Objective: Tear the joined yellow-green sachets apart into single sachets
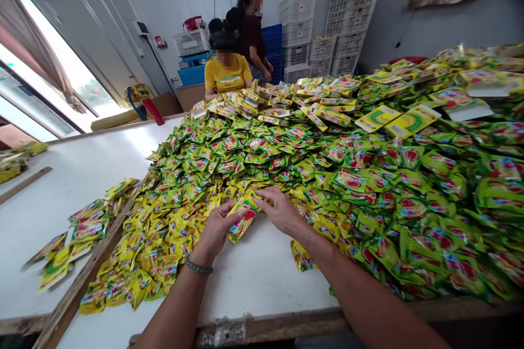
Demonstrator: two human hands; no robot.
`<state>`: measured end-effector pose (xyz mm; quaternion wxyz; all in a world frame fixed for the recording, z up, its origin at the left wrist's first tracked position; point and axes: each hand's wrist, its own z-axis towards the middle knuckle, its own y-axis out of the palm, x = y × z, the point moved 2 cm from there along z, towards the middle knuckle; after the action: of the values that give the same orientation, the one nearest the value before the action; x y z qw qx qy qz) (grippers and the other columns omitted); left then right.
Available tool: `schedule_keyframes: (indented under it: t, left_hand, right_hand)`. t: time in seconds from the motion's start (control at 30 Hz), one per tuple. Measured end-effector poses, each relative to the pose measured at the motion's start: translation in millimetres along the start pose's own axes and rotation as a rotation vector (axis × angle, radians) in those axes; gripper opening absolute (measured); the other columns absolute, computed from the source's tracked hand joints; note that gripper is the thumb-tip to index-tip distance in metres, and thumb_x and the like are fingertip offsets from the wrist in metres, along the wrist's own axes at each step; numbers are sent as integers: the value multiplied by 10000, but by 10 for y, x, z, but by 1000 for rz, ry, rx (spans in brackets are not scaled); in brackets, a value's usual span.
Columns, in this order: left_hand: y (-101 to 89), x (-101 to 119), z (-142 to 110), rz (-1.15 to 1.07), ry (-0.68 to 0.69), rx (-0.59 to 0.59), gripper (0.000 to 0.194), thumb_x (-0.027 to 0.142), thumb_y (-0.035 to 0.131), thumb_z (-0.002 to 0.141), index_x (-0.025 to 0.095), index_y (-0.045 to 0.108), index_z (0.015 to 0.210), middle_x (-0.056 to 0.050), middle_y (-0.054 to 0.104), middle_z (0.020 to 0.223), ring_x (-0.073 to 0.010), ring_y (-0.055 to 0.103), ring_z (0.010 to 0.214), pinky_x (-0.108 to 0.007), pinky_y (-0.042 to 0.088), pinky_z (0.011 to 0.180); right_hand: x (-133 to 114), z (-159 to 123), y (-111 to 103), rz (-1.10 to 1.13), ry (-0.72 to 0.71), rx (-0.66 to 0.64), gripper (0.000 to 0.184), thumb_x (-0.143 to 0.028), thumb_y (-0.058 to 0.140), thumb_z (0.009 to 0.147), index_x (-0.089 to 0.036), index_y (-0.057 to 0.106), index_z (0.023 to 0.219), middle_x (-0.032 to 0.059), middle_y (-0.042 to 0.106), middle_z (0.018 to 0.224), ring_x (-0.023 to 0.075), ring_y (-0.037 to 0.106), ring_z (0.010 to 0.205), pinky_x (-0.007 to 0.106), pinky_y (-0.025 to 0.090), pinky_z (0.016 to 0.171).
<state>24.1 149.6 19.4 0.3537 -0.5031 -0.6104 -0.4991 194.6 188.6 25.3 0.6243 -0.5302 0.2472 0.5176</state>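
Between my two hands is a small yellow and green box (pixel 243 217) with red fruit printed on it, held tilted over the white table (pixel 262 278). My left hand (pixel 215 229), with a beaded bracelet at the wrist, grips its left side, thumb on the printed face. The fingers of my right hand (pixel 278 208) pinch its upper right end. Yellow packets (pixel 164 240) lie heaped left of my hands. Green packets (pixel 409 196) are piled high beyond and to the right. One yellow packet (pixel 302 256) rests below my right forearm.
A wooden strip (pixel 102 253) divides the table; boxes (pixel 88 226) lie left of it. Flat cartons (pixel 376 118) top the pile. Across it sits a person in a yellow shirt (pixel 229 73); another person (pixel 251 32) stands behind. Crates (pixel 297 22) are stacked by the wall.
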Motion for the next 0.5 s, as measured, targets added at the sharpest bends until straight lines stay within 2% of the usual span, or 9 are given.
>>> schedule_keyframes:
  t: [0.07, 0.13, 0.23, 0.37, 0.43, 0.5]
  left_hand:
    - [16, 7, 1, -23, 25, 6, 402, 295, 815, 587, 139, 691, 936, -54, 722, 842, -141, 640, 650, -224, 481, 614]
    - [30, 15, -2, -31, 39, 17, 413, 295, 820, 578, 131, 690, 934, -56, 722, 824, -139, 637, 639, -218, 479, 599]
    - [31, 24, -10, -43, 32, 48, 403, 294, 823, 573, 122, 692, 912, -55, 723, 792, -134, 636, 629, -212, 482, 598]
    - [-3, 8, -23, -58, 15, 56, 379, 291, 822, 574, 124, 690, 887, -50, 719, 769, -136, 635, 626, -220, 487, 607]
    - [-25, -13, -28, -52, 10, 29, 369, 289, 823, 568, 123, 691, 870, -45, 713, 757, -136, 629, 620, -223, 484, 607]
    - [-41, -24, -27, -41, 14, -5, 365, 286, 821, 565, 121, 694, 865, -42, 707, 760, -136, 622, 619, -225, 480, 607]
  right_hand:
    - [13, -6, -3, 6, 45, 137, 214, -375, 610, 794, -220, 702, 909, 72, 608, 964, 206, 548, 902, 337, 429, 834]
    - [10, -9, 3, -13, 61, 159, 203, -382, 625, 783, -218, 715, 861, 78, 611, 948, 213, 555, 905, 342, 433, 833]
    - [-15, -11, 19, 40, 53, 22, 256, -393, 553, 837, -213, 728, 789, 70, 641, 906, 210, 571, 908, 335, 434, 834]
    - [-66, -46, 58, 113, 17, -148, 250, -387, 538, 850, -239, 739, 824, 44, 670, 985, 241, 490, 1138, 355, 372, 951]
    - [-86, -76, 105, 148, 27, -215, 242, -399, 571, 828, -236, 740, 770, 27, 680, 906, 240, 531, 1065, 360, 371, 955]
    - [-91, -97, 148, 209, 98, -209, 241, -416, 637, 773, -220, 723, 660, 2, 663, 743, 214, 584, 880, 352, 401, 915]
